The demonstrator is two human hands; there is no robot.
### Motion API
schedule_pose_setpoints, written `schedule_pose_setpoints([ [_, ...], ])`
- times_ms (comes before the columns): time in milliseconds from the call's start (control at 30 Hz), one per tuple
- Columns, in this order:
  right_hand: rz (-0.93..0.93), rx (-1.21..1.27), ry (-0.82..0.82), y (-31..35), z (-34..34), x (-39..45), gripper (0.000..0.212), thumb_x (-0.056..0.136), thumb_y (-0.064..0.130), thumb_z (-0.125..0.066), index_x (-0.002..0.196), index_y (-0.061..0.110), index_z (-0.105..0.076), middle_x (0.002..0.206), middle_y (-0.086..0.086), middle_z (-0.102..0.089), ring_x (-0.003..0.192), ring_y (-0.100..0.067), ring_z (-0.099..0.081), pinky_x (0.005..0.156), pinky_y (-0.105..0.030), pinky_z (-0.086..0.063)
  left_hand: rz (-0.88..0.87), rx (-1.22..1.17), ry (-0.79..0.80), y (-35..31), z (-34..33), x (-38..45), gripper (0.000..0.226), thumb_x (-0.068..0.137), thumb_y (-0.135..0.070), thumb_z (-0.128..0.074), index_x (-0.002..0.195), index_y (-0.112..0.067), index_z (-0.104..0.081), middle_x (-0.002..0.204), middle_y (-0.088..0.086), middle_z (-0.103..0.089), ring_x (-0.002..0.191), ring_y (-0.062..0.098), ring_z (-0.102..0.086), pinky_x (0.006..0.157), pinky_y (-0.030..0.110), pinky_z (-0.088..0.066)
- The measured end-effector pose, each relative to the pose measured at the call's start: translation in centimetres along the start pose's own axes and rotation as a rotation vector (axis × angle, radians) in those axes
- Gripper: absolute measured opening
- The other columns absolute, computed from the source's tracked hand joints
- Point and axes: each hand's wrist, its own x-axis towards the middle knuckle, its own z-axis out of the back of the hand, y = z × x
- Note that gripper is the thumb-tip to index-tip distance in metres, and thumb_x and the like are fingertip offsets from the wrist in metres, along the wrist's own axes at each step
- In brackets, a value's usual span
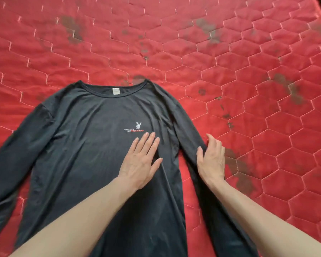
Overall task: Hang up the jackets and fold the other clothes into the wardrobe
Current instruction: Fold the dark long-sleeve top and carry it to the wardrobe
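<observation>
The right hand (pixel 210 160) curls its fingers over the outer edge of the shirt's right-side sleeve (pixel 191 145), thumb on the inner edge, so the grip closes lightly on that strip of cloth, though how firmly it pinches is hard to tell. Just inward of it, across a narrow wedge of bare bedding, the left hand (pixel 143 160) lies flat with straight fingers pressing on the chest of the black long-sleeved shirt (pixel 93 145), holding nothing. The sleeve's long axis runs from the shoulder, beyond the grip, back toward the person, roughly parallel to the shirt's side seam. The shirt body lies inward of the grip, so folding the sleeve over likely means carrying it toward the pressing left hand; the right hand is clearly the nearer one. The fabric looks thin, smooth and slack, with soft creases. A small rabbit logo (pixel 137 127) sits just past the left fingertips. Beneath is a red quilted bed cover (pixel 248 71), hexagon-stitched, with dark stains.
</observation>
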Motion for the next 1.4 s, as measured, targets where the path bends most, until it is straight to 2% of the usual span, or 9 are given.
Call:
schedule_pose_setpoints([
  [100,-0.020,-0.008,0.113,-3.9,1.8,-0.9,0.051,0.098,0.027,-0.066,0.144,0.012,-0.048,0.124,-0.010,-0.057,0.114,-0.033,-0.054,0.094,-0.047,-0.046,0.019,-0.023,0.037,-3.9,0.0,1.0,0.070,0.107,-0.051,-0.017,0.166,-0.013,-0.017,0.174,0.005,-0.009,0.162,0.024,-0.005,0.131,0.046,-0.006],
  [200,-0.080,0.038,0.229,-5.7,2.7,-1.3,0.026,0.098,0.032,-0.065,0.117,0.019,-0.054,0.099,0.000,-0.061,0.103,-0.029,-0.059,0.078,-0.040,-0.046,0.019,-0.019,0.077,-6.6,0.2,1.9,0.069,0.109,-0.051,-0.019,0.167,-0.015,-0.008,0.175,0.003,-0.001,0.162,0.022,0.003,0.131,0.044,-0.001],
  [400,-0.084,0.167,0.304,-7.7,4.5,0.2,0.020,0.107,0.037,-0.051,0.108,0.017,-0.050,0.096,-0.011,-0.069,0.098,-0.040,-0.064,0.083,-0.048,-0.048,0.009,0.001,0.152,-8.5,0.6,3.2,0.070,0.109,-0.051,-0.023,0.167,-0.017,-0.002,0.175,0.002,0.005,0.162,0.020,0.006,0.130,0.046,-0.003],
  [667,-0.114,0.085,0.231,-11.5,8.3,6.6,0.020,0.102,0.043,-0.060,0.102,0.023,-0.058,0.097,-0.008,-0.074,0.097,-0.037,-0.066,0.079,-0.043,-0.048,-0.016,0.021,0.172,-7.5,0.7,4.8,0.071,0.108,-0.054,-0.026,0.167,-0.017,-0.008,0.175,0.005,-0.007,0.159,0.024,-0.013,0.128,0.045,-0.014],
  [867,-0.240,0.232,0.354,-14.6,9.2,6.7,0.036,0.096,0.059,-0.062,0.094,0.023,-0.067,0.073,0.007,-0.068,0.076,-0.019,-0.063,0.072,-0.034,-0.043,-0.082,-0.013,0.003,-8.3,1.6,7.2,0.063,0.108,-0.045,-0.036,0.158,-0.008,-0.038,0.164,0.011,-0.037,0.151,0.029,-0.034,0.124,0.046,-0.026],
  [1033,-0.188,0.474,0.637,-17.3,10.3,4.6,0.011,0.094,0.034,-0.076,0.090,0.024,-0.072,0.082,0.007,-0.079,0.073,-0.005,-0.070,0.070,-0.020,-0.052,-0.214,-0.049,-0.017,-11.2,1.7,10.9,0.053,0.111,-0.030,-0.032,0.162,-0.016,-0.032,0.170,0.003,-0.029,0.158,0.023,-0.022,0.128,0.044,-0.015],
  [1167,-0.147,0.502,0.611,-18.2,11.1,5.8,0.016,0.094,0.025,-0.076,0.080,0.020,-0.070,0.066,0.018,-0.068,0.061,0.006,-0.058,0.058,-0.008,-0.042,-0.316,-0.001,-0.003,-13.7,2.5,15.1,0.061,0.103,-0.007,-0.037,0.163,-0.016,-0.029,0.172,0.003,-0.022,0.159,0.023,-0.016,0.128,0.041,-0.012],
  [1267,-0.166,0.562,0.593,-18.4,11.4,6.1,0.016,0.094,0.029,-0.077,0.089,0.017,-0.069,0.069,0.014,-0.070,0.062,0.002,-0.060,0.059,-0.012,-0.043,-0.279,0.028,0.056,-15.5,3.5,18.2,0.052,0.099,-0.008,-0.047,0.150,-0.016,-0.041,0.151,0.008,-0.046,0.140,0.030,-0.041,0.112,0.042,-0.033],
  [1400,-0.226,0.534,0.706,-19.9,12.2,5.1,0.035,0.085,0.048,-0.083,0.100,0.018,-0.071,0.079,0.000,-0.067,0.072,-0.012,-0.056,0.070,-0.031,-0.041,-0.323,0.225,0.242,-16.3,4.8,19.8,0.026,0.099,-0.016,-0.051,0.125,-0.014,-0.050,0.128,0.010,-0.053,0.124,0.033,-0.046,0.095,0.043,-0.037],
])
